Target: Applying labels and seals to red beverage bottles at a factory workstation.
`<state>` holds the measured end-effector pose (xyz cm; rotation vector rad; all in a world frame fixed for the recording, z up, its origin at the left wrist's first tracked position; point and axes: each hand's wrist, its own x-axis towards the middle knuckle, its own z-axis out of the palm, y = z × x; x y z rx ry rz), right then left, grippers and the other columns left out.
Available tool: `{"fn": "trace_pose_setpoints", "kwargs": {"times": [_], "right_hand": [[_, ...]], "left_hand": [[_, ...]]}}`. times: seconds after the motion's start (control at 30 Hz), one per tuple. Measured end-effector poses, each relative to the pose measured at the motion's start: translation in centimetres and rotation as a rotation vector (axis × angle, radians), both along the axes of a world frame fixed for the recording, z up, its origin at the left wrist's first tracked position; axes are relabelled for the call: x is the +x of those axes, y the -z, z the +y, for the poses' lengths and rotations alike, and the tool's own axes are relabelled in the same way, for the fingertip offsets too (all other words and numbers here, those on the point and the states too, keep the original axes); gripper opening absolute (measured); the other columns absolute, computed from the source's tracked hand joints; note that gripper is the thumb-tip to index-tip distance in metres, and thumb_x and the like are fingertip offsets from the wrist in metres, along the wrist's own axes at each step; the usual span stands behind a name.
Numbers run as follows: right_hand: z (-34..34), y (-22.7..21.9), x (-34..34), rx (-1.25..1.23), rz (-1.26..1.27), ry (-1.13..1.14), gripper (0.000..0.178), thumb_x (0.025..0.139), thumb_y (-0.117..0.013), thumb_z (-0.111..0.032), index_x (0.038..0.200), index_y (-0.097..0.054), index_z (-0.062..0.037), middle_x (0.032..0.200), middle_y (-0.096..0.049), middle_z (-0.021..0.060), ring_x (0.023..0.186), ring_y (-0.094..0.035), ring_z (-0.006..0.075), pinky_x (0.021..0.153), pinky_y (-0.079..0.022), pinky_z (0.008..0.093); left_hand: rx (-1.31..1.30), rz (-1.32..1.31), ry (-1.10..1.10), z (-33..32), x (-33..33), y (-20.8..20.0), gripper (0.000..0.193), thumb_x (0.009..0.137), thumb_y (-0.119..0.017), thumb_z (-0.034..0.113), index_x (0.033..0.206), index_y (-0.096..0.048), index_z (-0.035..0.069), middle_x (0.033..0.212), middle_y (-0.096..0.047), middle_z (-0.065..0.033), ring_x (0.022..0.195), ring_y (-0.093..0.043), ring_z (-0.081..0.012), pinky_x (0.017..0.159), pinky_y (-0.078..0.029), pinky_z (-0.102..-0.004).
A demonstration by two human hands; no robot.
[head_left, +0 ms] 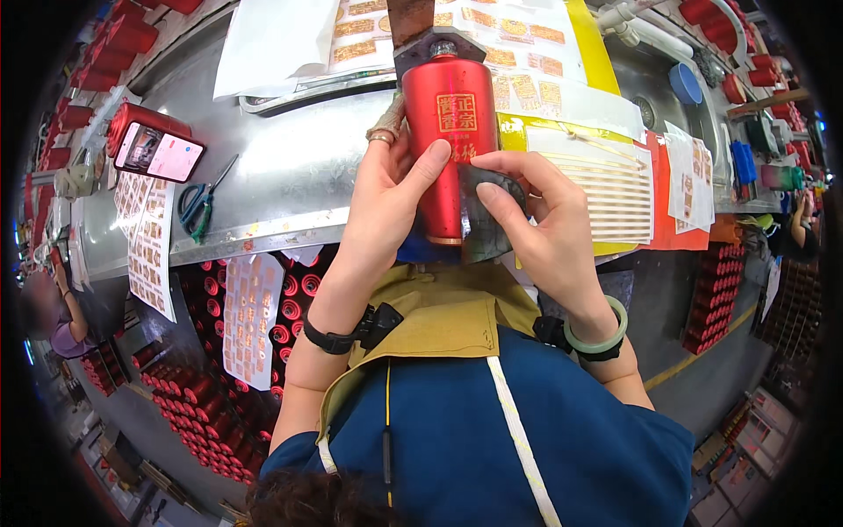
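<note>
A glossy red bottle with gold lettering lies in front of me, its narrow end toward my body. My left hand grips it from the left, the thumb pressed on its face and a tan wrap on one finger. The bottle's far end meets a dark metal bracket. My right hand is closed around a dark, translucent, flexible sheet beside the bottle's right edge. Its index fingertip touches the bottle near the lower gold characters; the other fingers are partly hidden.
Sheets of gold stickers lie beyond the bottle, with gold strips to the right. On the metal table's left are scissors and a phone leaning on a red bottle. Several red bottles stand below. People work at both sides.
</note>
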<state>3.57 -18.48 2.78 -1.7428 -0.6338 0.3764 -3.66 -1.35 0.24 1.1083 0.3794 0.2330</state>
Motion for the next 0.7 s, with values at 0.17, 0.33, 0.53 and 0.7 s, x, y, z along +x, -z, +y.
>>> {"fn": "trace_pose_setpoints", "kwargs": {"times": [0.17,0.33,0.53,0.7], "right_hand": [[0.1,-0.1,0.0,-0.023,-0.086,0.013,0.023,0.088,-0.075,-0.004,0.112,-0.073,-0.0045,0.091,-0.07,0.0087,0.067,-0.055,0.0163,0.061,-0.043,0.0305],[0.5,-1.8,-0.4,-0.13,-0.201,0.019,0.023,0.087,-0.074,-0.002,0.11,-0.074,-0.0052,0.085,-0.064,0.0095,0.068,-0.057,0.0212,0.06,-0.045,0.0332],[0.7,-2.0,-0.6,-0.168,-0.244,0.024,0.023,0.086,-0.074,-0.001,0.109,-0.073,-0.005,0.083,-0.061,0.0105,0.07,-0.059,0.0245,0.061,-0.046,0.0354],[0.4,-2.0,-0.5,-0.217,-0.261,-0.013,0.024,0.091,-0.072,0.001,0.115,-0.072,0.0,0.088,-0.059,0.0042,0.074,-0.055,0.0091,0.063,-0.045,0.0243]], "left_hand": [[-0.011,-0.007,0.001,0.0,0.0,-0.2,0.073,0.101,-0.07,0.016,0.159,-0.028,-0.001,0.154,-0.047,-0.0173,0.139,-0.05,-0.022,0.116,-0.041,-0.0378],[0.014,-0.005,-0.003,0.1,0.0,0.0,0.076,0.101,-0.07,0.017,0.16,-0.026,-0.002,0.155,-0.045,-0.018,0.14,-0.049,-0.0224,0.117,-0.04,-0.0382],[0.019,-0.001,-0.009,0.0,0.1,0.1,0.077,0.101,-0.071,0.017,0.161,-0.025,-0.002,0.155,-0.045,-0.0185,0.14,-0.048,-0.0224,0.118,-0.039,-0.038],[0.03,0.0,-0.006,-0.1,0.0,-0.2,0.075,0.102,-0.069,0.018,0.16,-0.026,-0.002,0.153,-0.048,-0.0176,0.139,-0.05,-0.0218,0.117,-0.04,-0.0371]]}}
